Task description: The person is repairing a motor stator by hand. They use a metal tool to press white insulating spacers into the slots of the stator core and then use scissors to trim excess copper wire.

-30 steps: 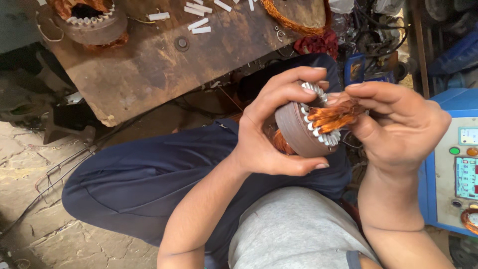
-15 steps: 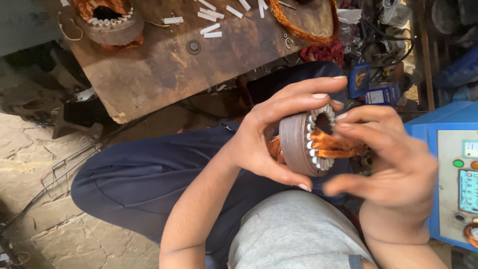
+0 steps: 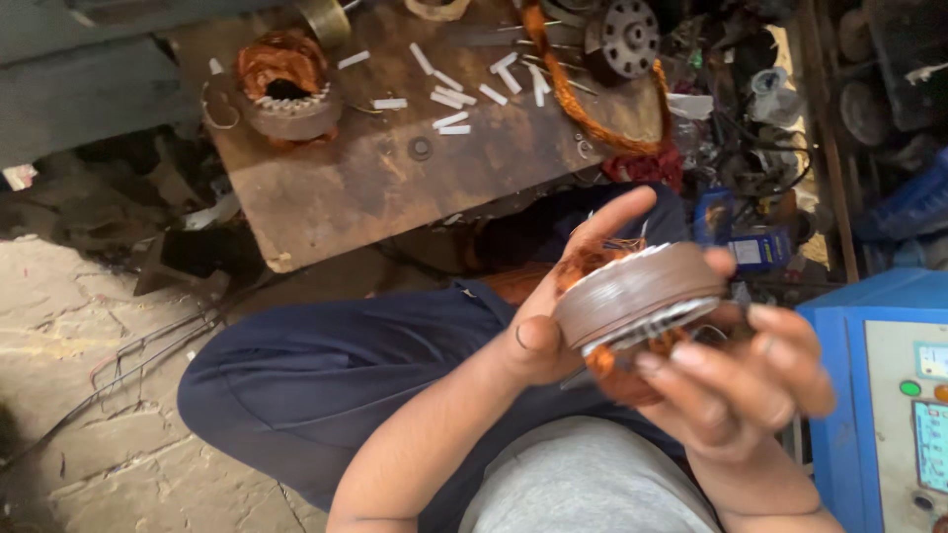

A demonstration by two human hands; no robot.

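Note:
I hold a round grey motor stator [image 3: 637,294] with copper windings over my lap, its laminated side facing the camera. My left hand [image 3: 553,306] cups it from the left, thumb below and fingers over the far edge. My right hand [image 3: 736,380] grips it from below and right, fingers blurred, touching the copper coil at its lower face. White insulation paper lines its slots.
A worn wooden board [image 3: 395,168] lies ahead with a second wound stator [image 3: 286,89], several white paper strips [image 3: 464,89], a copper wire bundle [image 3: 583,99] and a metal rotor part [image 3: 627,35]. A blue machine with a panel [image 3: 889,395] stands at right. Stone floor lies at left.
The stator has been turned from showing its open bore and windings to showing its outer side. Both hands shifted around it, and the view moved so more of the board shows.

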